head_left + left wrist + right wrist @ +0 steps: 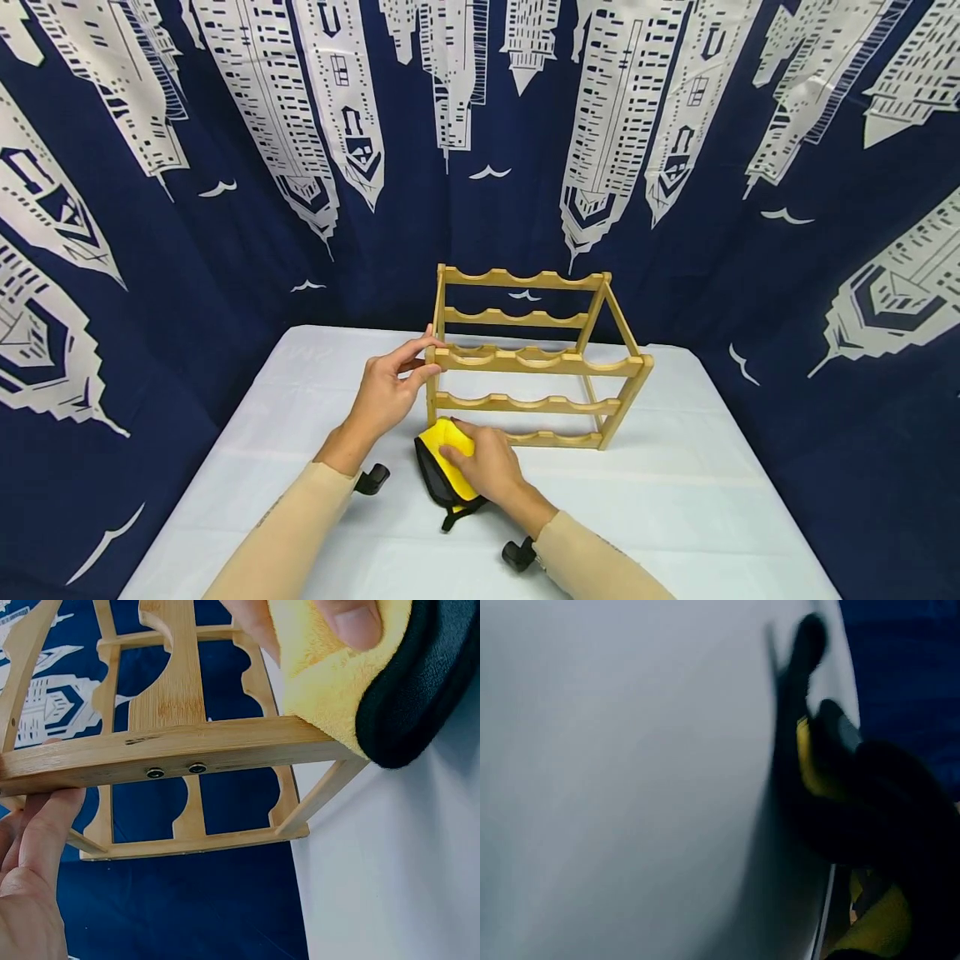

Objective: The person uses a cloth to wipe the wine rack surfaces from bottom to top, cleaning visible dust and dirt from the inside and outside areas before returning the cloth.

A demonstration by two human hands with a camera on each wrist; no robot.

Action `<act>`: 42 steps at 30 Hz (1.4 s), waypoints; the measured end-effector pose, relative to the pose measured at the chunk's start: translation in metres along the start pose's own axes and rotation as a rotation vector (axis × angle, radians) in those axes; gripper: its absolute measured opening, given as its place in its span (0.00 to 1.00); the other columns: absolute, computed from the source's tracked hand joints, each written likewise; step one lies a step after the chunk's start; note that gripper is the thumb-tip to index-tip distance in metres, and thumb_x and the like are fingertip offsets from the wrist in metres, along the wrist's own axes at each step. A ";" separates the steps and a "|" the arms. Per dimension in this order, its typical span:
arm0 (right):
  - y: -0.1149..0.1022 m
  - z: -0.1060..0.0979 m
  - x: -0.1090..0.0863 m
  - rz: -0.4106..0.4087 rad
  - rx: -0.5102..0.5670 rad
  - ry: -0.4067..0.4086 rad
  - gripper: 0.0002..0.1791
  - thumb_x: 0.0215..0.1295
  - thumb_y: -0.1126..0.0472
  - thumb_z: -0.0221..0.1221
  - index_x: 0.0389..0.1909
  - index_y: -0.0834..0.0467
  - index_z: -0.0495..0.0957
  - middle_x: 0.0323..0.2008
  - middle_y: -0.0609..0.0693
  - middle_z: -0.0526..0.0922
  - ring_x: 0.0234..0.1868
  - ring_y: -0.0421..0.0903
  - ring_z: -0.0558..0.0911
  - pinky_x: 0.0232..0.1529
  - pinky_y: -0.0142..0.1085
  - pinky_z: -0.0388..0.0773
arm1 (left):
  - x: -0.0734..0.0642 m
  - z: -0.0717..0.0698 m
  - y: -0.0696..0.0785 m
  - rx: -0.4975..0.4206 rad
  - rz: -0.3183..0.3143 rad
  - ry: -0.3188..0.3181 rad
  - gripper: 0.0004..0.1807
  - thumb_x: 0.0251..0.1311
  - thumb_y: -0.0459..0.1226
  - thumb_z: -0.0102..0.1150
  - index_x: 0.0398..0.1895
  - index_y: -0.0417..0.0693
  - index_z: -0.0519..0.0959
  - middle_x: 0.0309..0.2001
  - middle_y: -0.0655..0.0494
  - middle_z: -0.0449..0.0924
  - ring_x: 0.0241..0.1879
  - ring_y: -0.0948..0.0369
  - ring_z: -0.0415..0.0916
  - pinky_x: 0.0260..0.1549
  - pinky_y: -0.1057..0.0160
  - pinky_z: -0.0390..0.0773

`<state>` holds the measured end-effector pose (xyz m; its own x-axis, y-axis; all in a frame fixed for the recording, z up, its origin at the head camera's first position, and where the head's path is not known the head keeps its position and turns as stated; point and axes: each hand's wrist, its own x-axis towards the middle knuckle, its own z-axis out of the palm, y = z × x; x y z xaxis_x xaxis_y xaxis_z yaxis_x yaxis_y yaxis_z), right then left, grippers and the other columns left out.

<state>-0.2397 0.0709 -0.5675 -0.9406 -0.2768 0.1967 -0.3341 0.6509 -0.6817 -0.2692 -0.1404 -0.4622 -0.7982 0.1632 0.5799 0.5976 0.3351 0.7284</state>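
A light wooden bottle rack with scalloped rails stands on the white table. My left hand grips its front left upper corner, thumb in front and fingers behind. In the left wrist view, the fingers of that hand lie against the upright with two screw heads. My right hand holds a yellow plush cloth with a grey back and black trim against the lower part of that upright. In the right wrist view the cloth is dark and blurred, and the right hand is mostly hidden.
A white cloth covers the table. Behind and beside it hangs a navy curtain printed with white buildings and birds. Black wrist camera mounts stick out from both forearms.
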 end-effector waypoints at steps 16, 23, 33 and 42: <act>-0.001 -0.018 -0.024 -0.180 -0.114 0.133 0.33 0.74 0.49 0.81 0.76 0.51 0.86 0.58 0.53 0.98 0.44 0.47 0.94 0.38 0.36 0.88 | -0.003 -0.005 -0.001 -0.003 -0.040 -0.035 0.19 0.81 0.31 0.70 0.71 0.47 0.88 0.78 0.48 0.85 0.62 0.45 0.95 0.65 0.43 0.94; -0.004 -0.026 -0.031 -0.306 -0.152 0.226 0.35 0.70 0.51 0.83 0.75 0.52 0.86 0.52 0.51 0.99 0.34 0.39 0.87 0.33 0.30 0.84 | -0.005 -0.005 0.001 0.001 -0.066 -0.043 0.20 0.82 0.31 0.68 0.72 0.51 0.88 0.75 0.48 0.88 0.59 0.47 0.97 0.67 0.46 0.94; -0.011 -0.036 -0.020 -0.431 -0.095 0.400 0.37 0.66 0.56 0.86 0.73 0.55 0.83 0.52 0.55 0.98 0.33 0.45 0.91 0.33 0.34 0.88 | -0.003 -0.004 0.002 0.026 -0.054 -0.042 0.21 0.82 0.30 0.69 0.72 0.48 0.87 0.69 0.47 0.93 0.59 0.47 0.97 0.68 0.44 0.92; -0.035 -0.042 0.004 -0.409 -0.079 0.400 0.34 0.71 0.54 0.84 0.74 0.52 0.85 0.60 0.54 0.97 0.44 0.50 0.95 0.42 0.45 0.95 | 0.000 -0.011 0.007 0.036 -0.094 -0.067 0.20 0.82 0.31 0.71 0.72 0.49 0.89 0.74 0.45 0.89 0.72 0.43 0.90 0.66 0.43 0.93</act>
<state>-0.2339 0.0770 -0.5132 -0.6790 -0.2382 0.6944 -0.6642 0.6022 -0.4430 -0.2639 -0.1485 -0.4531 -0.8548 0.1905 0.4828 0.5174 0.3846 0.7644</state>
